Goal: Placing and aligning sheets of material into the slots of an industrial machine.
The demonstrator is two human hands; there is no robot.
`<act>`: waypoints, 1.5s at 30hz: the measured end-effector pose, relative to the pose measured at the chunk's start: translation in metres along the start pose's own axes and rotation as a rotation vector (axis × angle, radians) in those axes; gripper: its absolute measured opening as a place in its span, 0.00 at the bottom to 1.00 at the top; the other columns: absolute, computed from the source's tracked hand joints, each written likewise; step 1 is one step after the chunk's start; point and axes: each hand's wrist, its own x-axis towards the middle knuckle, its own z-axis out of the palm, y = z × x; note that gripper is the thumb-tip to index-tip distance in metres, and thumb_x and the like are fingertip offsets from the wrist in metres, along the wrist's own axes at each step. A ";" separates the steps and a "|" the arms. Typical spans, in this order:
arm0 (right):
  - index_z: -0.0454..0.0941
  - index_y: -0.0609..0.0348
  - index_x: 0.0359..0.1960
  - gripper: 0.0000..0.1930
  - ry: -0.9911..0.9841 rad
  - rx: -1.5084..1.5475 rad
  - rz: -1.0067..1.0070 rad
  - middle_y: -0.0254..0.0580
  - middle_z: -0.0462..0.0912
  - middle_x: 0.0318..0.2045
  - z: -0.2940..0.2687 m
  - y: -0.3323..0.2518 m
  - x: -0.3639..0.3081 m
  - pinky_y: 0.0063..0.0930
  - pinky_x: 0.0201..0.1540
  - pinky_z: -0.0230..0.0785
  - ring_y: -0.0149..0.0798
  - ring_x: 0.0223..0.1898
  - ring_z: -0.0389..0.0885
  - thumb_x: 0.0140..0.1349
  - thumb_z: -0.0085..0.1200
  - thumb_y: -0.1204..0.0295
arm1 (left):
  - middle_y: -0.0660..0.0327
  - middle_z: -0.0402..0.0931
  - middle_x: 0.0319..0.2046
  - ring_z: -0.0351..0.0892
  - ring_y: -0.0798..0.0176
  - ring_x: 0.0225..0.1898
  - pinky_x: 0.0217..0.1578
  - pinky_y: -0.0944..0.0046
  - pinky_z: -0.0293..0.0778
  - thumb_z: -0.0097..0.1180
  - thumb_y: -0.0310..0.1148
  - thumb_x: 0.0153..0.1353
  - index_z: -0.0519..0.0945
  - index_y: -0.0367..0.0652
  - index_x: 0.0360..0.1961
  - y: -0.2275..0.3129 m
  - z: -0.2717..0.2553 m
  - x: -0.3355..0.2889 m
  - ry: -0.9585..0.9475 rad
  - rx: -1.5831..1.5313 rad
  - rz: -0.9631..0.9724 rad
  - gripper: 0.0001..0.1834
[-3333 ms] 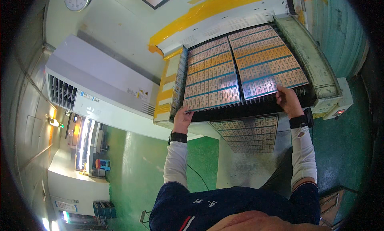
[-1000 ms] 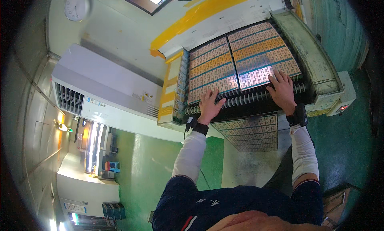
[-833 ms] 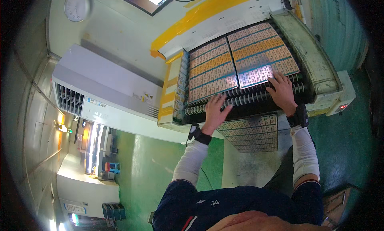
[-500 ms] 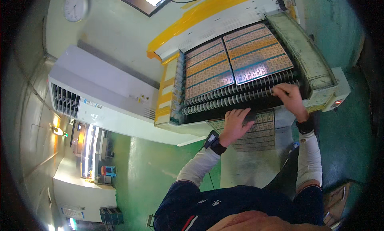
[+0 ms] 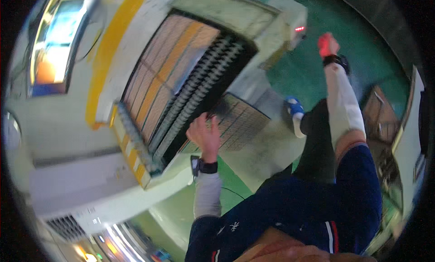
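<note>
My left hand (image 5: 205, 135) hangs over the near edge of a roller conveyor, fingers apart, holding nothing. Just beyond it run rows of grey ringed rollers (image 5: 206, 76). Flat patterned panels (image 5: 174, 58), copper-coloured with teal stripes, lie side by side on the conveyor. Below the conveyor's front edge, right of my left hand, lies another gridded panel (image 5: 244, 119). Out to the right, above the green floor and away from the machine, my right hand (image 5: 328, 44) is lit red. Its fingers look curled in, somewhat blurred, with nothing seen in them.
A white box with a red lit display (image 5: 299, 29) juts from the conveyor's right end. Yellow-striped edging (image 5: 131, 146) marks its left end, beside a white air-conditioner-like unit (image 5: 86, 185). Brown boards (image 5: 379, 112) stand at the right. My blue shoe (image 5: 294, 106) is on the floor.
The view has swung, so the conveyor appears tilted and further left. My right hand has left the rollers and moved out to the right. My left hand stays near the front edge.
</note>
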 end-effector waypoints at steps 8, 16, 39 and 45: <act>0.83 0.60 0.50 0.27 -0.229 0.513 0.246 0.45 0.88 0.40 0.060 -0.014 -0.037 0.40 0.40 0.73 0.39 0.39 0.84 0.65 0.68 0.47 | 0.59 0.84 0.46 0.80 0.48 0.50 0.50 0.46 0.67 0.64 0.48 0.68 0.83 0.45 0.54 0.000 -0.002 -0.001 -0.047 0.047 0.002 0.22; 0.79 0.57 0.62 0.34 -0.236 1.359 0.869 0.47 0.86 0.55 -0.016 -0.108 -0.054 0.49 0.58 0.68 0.44 0.58 0.80 0.63 0.71 0.47 | 0.60 0.83 0.40 0.80 0.50 0.44 0.46 0.49 0.66 0.64 0.47 0.68 0.83 0.46 0.51 0.004 0.000 0.001 0.063 0.024 0.075 0.19; 0.87 0.62 0.48 0.14 0.025 1.236 0.813 0.36 0.87 0.32 0.013 -0.133 -0.052 0.26 0.28 0.69 0.29 0.28 0.81 0.62 0.70 0.70 | 0.64 0.84 0.42 0.80 0.53 0.47 0.49 0.50 0.66 0.66 0.44 0.66 0.83 0.47 0.52 0.001 0.000 -0.002 -0.019 -0.030 0.021 0.18; 0.87 0.62 0.47 0.13 0.017 1.203 0.806 0.36 0.87 0.33 0.013 -0.133 -0.051 0.26 0.29 0.70 0.29 0.29 0.80 0.63 0.70 0.71 | 0.64 0.84 0.42 0.80 0.52 0.45 0.47 0.50 0.66 0.66 0.44 0.66 0.83 0.46 0.51 0.002 0.001 -0.001 0.002 -0.007 0.031 0.18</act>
